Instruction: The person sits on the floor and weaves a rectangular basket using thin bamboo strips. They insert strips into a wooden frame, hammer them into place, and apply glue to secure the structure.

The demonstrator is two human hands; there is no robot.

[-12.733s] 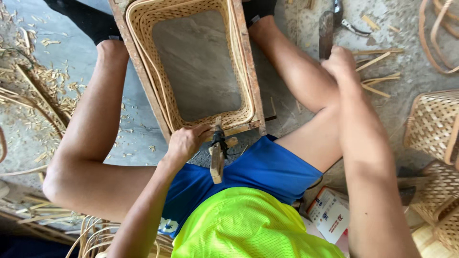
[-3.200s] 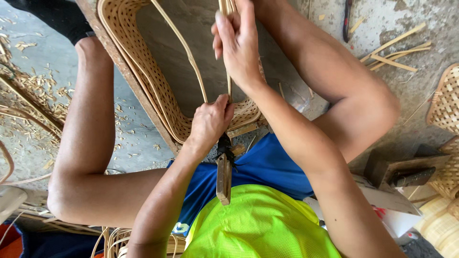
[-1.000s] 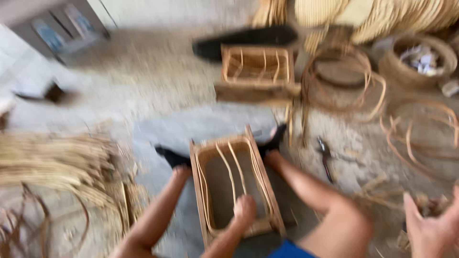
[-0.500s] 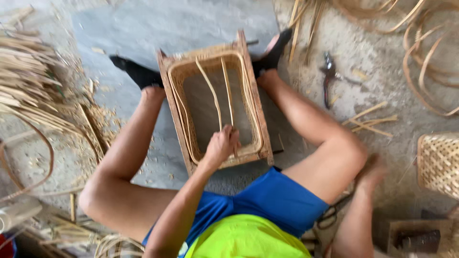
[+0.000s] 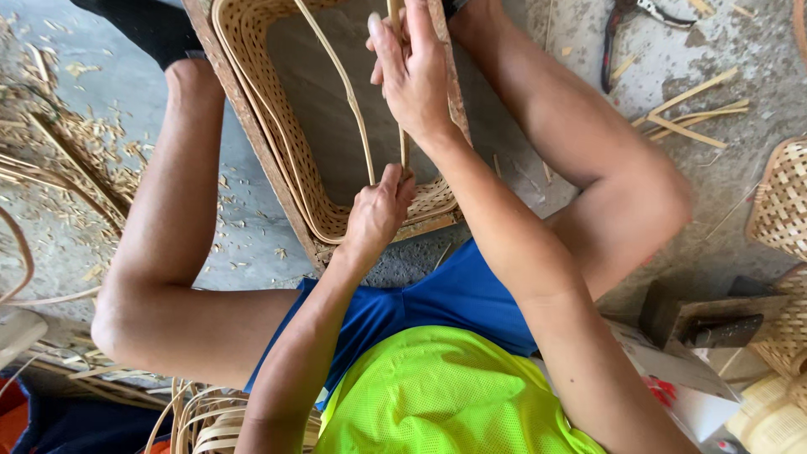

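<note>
From the head camera, looking straight down: the person sits on the concrete floor [image 5: 740, 59] with a half-woven rectangular basket [image 5: 277, 151] held between the legs, its woven rim set inside a wooden frame [image 5: 252, 143]. The left hand [image 5: 378, 214] is down at the basket's near edge, fingers curled closed and pinching the base of a thin cane strip [image 5: 345, 92] right where it meets the weave. That strip arcs up and away across the open middle of the basket. The right hand [image 5: 414, 71] is higher, over the basket's right side, fingers nearly straight and pressed together around a second cane strip [image 5: 403, 150] that drops straight down to the left hand's fingertips. So both hands are closed on cane, one low, one high, close together. Off to the right, a pair of pliers [image 5: 618, 34] lies on the floor near the knee, with a few cut cane sticks [image 5: 689, 118] just beside it. A finished woven basket [image 5: 782, 202] sits at the right edge. Shavings [image 5: 67, 151] litter the floor at left.
</note>
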